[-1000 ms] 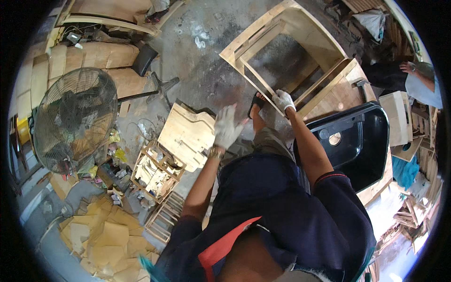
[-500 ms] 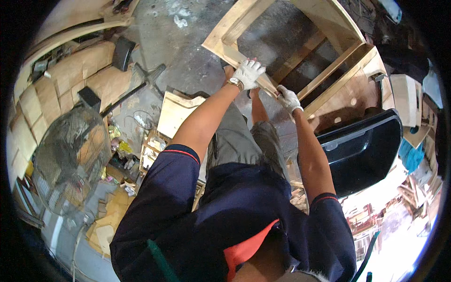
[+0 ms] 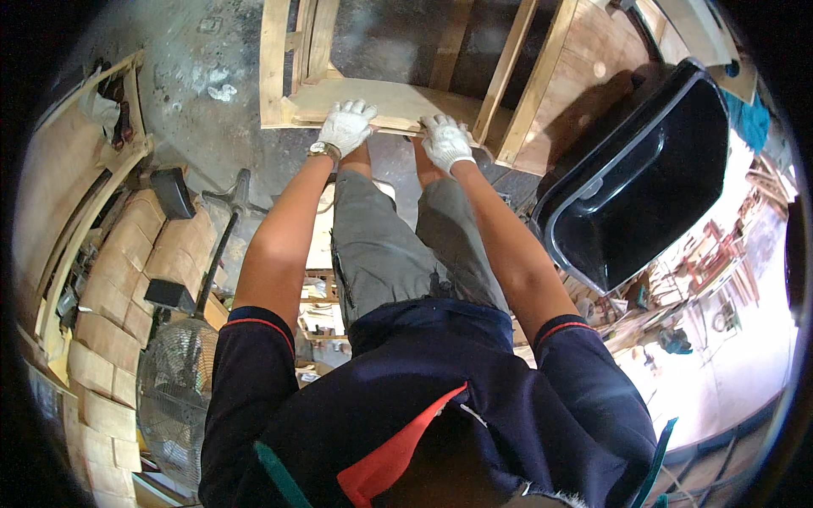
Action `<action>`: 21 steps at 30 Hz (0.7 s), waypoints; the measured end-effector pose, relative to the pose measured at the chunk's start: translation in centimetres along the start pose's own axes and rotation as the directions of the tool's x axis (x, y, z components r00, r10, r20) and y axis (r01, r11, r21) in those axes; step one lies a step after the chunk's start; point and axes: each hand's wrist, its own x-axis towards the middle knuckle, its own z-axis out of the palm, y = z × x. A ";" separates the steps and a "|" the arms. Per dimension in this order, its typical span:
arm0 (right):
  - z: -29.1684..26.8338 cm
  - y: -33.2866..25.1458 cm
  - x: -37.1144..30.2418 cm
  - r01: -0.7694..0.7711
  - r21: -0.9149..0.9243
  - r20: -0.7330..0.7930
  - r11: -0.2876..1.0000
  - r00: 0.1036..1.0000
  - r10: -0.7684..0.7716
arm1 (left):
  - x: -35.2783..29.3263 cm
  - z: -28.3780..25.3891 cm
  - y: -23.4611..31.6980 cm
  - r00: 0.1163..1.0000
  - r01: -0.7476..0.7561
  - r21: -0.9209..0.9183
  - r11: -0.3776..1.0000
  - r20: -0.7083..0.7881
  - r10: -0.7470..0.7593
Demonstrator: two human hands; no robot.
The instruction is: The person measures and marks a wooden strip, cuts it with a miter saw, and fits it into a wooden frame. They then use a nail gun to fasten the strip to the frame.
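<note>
At twelve o'clock, a wooden frame (image 3: pixel 394 100) is grasped along its edge by fingers of left hand (image 3: pixel 347 127) and right hand (image 3: pixel 445 142).

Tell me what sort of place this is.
Probably a woodworking or furniture workshop: there's a large wooden frame in front, loose wood pieces scattered at the right, and a bare, stained floor.

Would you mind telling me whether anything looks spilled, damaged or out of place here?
A whitish patch marks the grey floor at upper left, possibly a spill, though I cannot tell. Loose wood pieces lie strewn at right. The wooden frame at the left hand and right hand shows no obvious damage.
</note>
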 end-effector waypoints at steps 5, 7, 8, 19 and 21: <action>0.8 1.1 -0.5 -0.099 0.076 0.007 0.992 0.995 0.098 | 0.8 0.1 1.4 0.995 0.025 -0.052 0.998 0.102 -0.020; 0.9 1.6 -0.5 -0.064 0.089 -0.004 0.994 0.998 0.065 | 0.8 0.5 1.7 0.995 0.033 -0.062 0.998 0.096 -0.027; 1.0 1.7 -0.6 -0.044 0.095 -0.010 0.995 0.999 0.045 | 0.7 0.7 1.7 0.995 0.027 -0.066 0.997 0.096 -0.021; 0.1 2.2 -0.6 0.003 0.113 0.007 0.994 1.000 -0.003 | 0.3 1.2 1.8 0.999 -0.025 -0.083 0.996 0.026 0.027; 0.6 2.8 -0.4 0.039 0.094 -0.020 0.995 0.999 -0.037 | 0.2 0.9 1.9 0.999 -0.014 -0.097 0.995 0.037 0.018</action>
